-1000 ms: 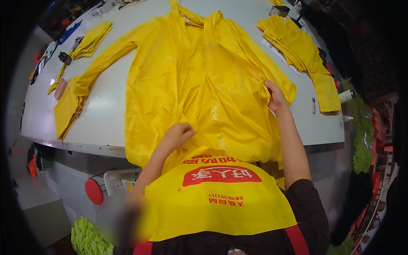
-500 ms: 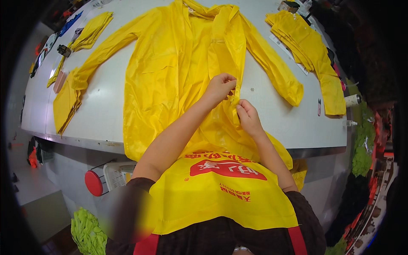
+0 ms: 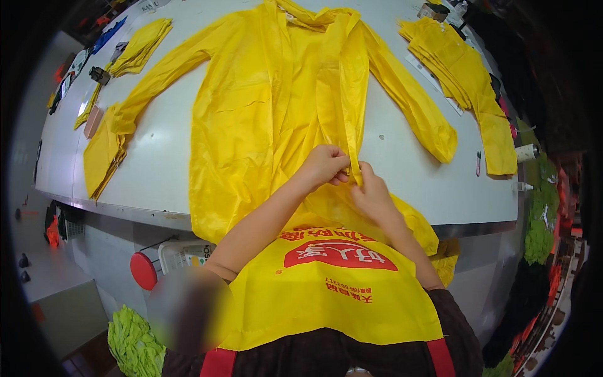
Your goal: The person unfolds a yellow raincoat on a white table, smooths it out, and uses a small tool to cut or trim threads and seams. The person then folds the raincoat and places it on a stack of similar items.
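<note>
A yellow raincoat (image 3: 235, 119) lies spread with its front open on the white table (image 3: 160, 151), collar at the far side and sleeves out to both sides. Its lower part hangs over the near edge, against my yellow apron (image 3: 333, 289). My left hand (image 3: 326, 166) pinches the raincoat's right-hand front edge, fingers curled. Just to the right and slightly lower, my right hand (image 3: 370, 191) grips the same edge strip between thumb and fingers. The strip runs taut up from my hands toward the collar.
Folded yellow pieces (image 3: 440, 60) are stacked at the far right, others (image 3: 141, 50) at the far left. A small pen-like tool (image 3: 478, 163) and a white cylinder (image 3: 526, 152) lie at the right. Below the table's edge stand a red stool (image 3: 144, 271) and a white basket (image 3: 179, 256).
Both hands have moved down along the raincoat's front edge, toward me, and are closer together. The whole view has shifted slightly.
</note>
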A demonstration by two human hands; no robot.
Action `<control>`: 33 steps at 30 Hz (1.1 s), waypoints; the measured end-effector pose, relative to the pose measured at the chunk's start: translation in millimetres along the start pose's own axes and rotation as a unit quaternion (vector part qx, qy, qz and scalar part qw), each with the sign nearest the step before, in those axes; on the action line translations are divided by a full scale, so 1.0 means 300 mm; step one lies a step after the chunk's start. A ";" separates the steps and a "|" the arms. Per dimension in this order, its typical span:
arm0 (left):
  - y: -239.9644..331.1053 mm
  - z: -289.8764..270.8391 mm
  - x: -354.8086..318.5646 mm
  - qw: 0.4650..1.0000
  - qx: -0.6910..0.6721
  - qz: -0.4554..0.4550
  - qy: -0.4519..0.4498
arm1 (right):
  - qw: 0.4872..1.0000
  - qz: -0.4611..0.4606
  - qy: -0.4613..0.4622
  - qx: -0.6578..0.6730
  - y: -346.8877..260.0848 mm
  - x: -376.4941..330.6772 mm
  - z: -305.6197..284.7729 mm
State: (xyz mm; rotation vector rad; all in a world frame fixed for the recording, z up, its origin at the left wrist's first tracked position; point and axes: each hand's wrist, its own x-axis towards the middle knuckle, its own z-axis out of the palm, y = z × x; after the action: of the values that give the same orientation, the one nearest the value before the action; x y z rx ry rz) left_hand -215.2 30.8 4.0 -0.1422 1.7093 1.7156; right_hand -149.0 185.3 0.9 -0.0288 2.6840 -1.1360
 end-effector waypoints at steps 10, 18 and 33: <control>-0.031 0.065 -0.026 0.969 -0.197 0.119 0.090 | 0.771 0.167 -0.217 0.575 0.164 0.012 -0.033; -0.063 0.089 -0.014 0.987 0.017 0.140 0.080 | 0.893 -0.236 0.305 -0.232 -0.129 0.191 -0.107; -0.002 -0.019 -0.049 0.958 -0.284 0.046 0.010 | 0.938 -0.012 0.243 0.246 0.044 0.375 -0.154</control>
State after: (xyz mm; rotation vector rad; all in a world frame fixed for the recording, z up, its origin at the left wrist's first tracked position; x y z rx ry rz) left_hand -206.2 19.8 10.7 -0.3445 1.2039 2.2424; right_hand -267.5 215.3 0.1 0.3472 2.6909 -2.0137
